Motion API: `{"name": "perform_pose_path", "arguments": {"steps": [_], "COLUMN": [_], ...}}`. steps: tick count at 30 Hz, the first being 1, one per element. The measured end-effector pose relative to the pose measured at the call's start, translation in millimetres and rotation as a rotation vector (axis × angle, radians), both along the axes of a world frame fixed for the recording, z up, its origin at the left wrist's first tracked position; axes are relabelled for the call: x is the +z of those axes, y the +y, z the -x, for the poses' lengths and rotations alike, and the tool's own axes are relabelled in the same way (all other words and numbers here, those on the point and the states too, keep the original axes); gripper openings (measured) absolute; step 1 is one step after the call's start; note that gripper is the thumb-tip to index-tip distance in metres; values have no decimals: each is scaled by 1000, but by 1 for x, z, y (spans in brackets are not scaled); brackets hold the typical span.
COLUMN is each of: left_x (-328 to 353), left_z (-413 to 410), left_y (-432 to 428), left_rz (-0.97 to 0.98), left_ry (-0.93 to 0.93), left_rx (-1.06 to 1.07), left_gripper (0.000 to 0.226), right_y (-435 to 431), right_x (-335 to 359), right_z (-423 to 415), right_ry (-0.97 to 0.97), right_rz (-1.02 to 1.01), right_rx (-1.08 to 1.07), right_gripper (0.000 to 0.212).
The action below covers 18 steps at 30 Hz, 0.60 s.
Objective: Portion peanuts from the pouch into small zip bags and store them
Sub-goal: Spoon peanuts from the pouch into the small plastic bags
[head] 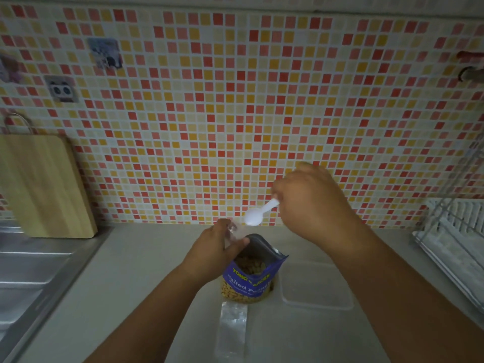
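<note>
On the worktop (141,284) the open blue peanut pouch (251,273) stands upright (peanuts show inside), with the left hand (217,248) at its left rim curled round a small clear zip bag (232,230), the right hand (311,203) above it pinching a white spoon (258,214), and a clear container (317,286) just to its right.

We log the pouch (250,281) as blue with yellow-green and white lettering, tan peanuts (251,265) inside. At its mouth, a clear zip bag (232,229). Above it, a white spoon (258,214). Behind it, the wall (235,100) is a mosaic of red, orange, pink and cream squares. Far left of it, a pale, streaky wooden cutting board (44,184).
</note>
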State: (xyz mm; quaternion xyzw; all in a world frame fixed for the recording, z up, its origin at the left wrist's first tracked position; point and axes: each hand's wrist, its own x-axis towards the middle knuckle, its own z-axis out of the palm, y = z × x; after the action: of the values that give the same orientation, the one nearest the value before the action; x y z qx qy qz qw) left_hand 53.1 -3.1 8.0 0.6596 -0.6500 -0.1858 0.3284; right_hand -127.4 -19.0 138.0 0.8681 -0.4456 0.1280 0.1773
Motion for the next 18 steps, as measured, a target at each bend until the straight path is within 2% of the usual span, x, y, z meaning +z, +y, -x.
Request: {"name": "perform_pose_path", "arguments": {"steps": [2, 5, 8, 11, 15, 18], "left_x": [-2, -8, -16, -21, -22, -19], "left_z": [-10, -14, -9, -5, -3, -2], "left_y": [1, 2, 5, 7, 7, 8], "left_rz": [-13, -74, -167, -182, -195, -220], "left_ry": [-24, -89, -24, 34, 51, 86], "left_rx": [28, 18, -26, -36, -11, -7], "left_gripper": [44, 44, 40, 39, 41, 43], "right_y": [2, 4, 0, -7, -18, -26], "right_x": [-3, -36, -83, -115, -127, -130], "right_z": [2, -19, -38, -48, -46, -35], "right_ry": [45, 306, 466, 355, 172, -36], "right_rz": [-53, -266, -409, -539, -601, -642], "right_rx": [-78, -124, -187, -295, -398, -485], "right_gripper": [22, 23, 32, 37, 45, 26]}}
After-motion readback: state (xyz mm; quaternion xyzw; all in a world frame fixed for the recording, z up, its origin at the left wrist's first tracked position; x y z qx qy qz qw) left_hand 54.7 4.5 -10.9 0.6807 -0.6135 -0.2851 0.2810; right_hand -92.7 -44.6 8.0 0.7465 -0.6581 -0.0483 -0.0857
